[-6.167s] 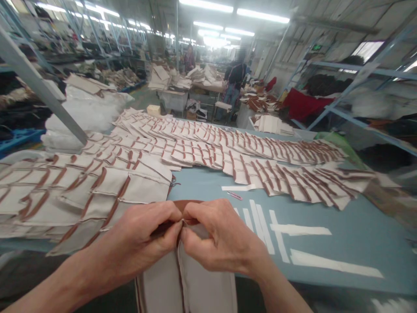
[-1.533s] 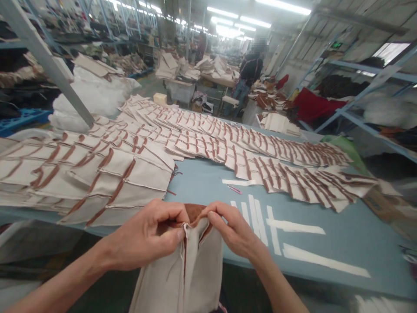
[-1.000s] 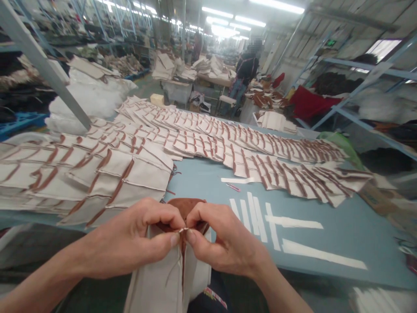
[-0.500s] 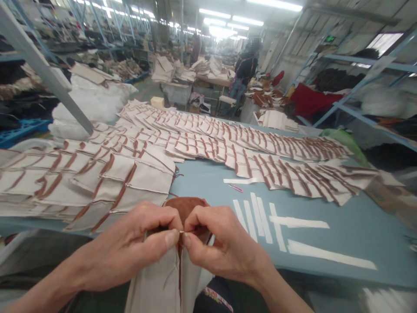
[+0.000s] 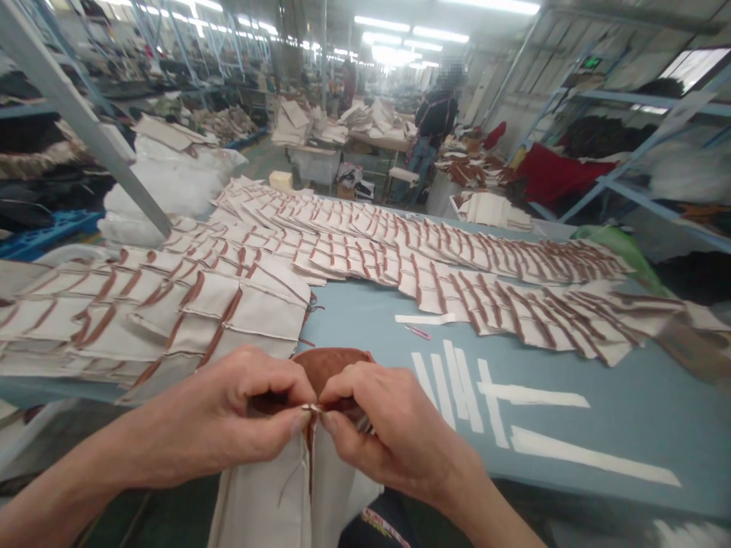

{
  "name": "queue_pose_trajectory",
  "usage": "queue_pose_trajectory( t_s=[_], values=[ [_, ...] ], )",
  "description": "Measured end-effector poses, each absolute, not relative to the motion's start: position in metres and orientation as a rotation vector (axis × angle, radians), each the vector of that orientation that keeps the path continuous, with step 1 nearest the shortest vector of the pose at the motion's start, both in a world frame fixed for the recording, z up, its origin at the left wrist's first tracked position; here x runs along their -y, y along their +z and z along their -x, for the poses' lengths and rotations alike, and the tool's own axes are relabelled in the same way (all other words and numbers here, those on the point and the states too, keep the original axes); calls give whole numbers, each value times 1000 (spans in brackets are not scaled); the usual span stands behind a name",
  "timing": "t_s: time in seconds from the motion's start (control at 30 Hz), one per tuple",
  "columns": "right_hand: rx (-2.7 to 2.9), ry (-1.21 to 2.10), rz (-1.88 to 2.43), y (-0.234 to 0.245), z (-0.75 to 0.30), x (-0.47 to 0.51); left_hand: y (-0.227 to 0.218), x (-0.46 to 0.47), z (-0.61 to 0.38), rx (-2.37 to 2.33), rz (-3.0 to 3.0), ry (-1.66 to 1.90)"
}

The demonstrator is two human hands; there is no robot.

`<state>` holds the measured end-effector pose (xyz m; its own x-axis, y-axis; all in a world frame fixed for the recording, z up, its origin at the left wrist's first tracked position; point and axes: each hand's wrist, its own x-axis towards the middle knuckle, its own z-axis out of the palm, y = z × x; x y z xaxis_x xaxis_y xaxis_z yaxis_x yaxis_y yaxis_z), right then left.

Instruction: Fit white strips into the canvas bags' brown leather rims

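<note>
A cream sewn piece [image 5: 268, 495] with a brown suede-like inside hangs between my hands, over the table's near edge. At its central seam, my left hand [image 5: 245, 415] pinches one side between thumb and forefinger. My right hand [image 5: 382, 426] pinches the other side, the two thumbtips almost meeting. A loose thread dangles from the seam below the fingers. Past the hands, a brown flap [image 5: 331, 365] of the same piece stands up. What lies inside the curled fingers is hidden.
Overlapping rows of cream panels with brown seams [image 5: 256, 304] cover the table's left and back. White strips [image 5: 594, 457] lie on the blue table [image 5: 422, 479] at right, with a small pink tool [image 5: 418, 332] behind them. A person [image 5: 434, 122] stands farther back.
Both hands keep their pinch on the seam. My left hand has shifted slightly left, and the seam edges sit a little more apart. The whole view has moved slightly.
</note>
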<state>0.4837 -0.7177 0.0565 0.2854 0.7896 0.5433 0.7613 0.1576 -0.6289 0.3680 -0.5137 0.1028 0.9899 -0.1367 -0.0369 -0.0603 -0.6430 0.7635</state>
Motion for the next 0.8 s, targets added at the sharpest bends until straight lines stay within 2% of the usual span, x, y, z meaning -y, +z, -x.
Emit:
queue_pose_trajectory(
  t_s=[0.23,0.6,0.7,0.8],
  values=[
    [1520,-239,1652,55,-482,713,93,518,-367,102,-2337,45],
    [1472,-217,1647,54,-483,706,87,523,-367,152,-2443,162],
    [1451,-119,1676,51,-487,703,78,524,-370,120,-2516,184],
    [1297,190,1696,50,-488,703,74,526,-373,114,-2539,194]
  ],
)
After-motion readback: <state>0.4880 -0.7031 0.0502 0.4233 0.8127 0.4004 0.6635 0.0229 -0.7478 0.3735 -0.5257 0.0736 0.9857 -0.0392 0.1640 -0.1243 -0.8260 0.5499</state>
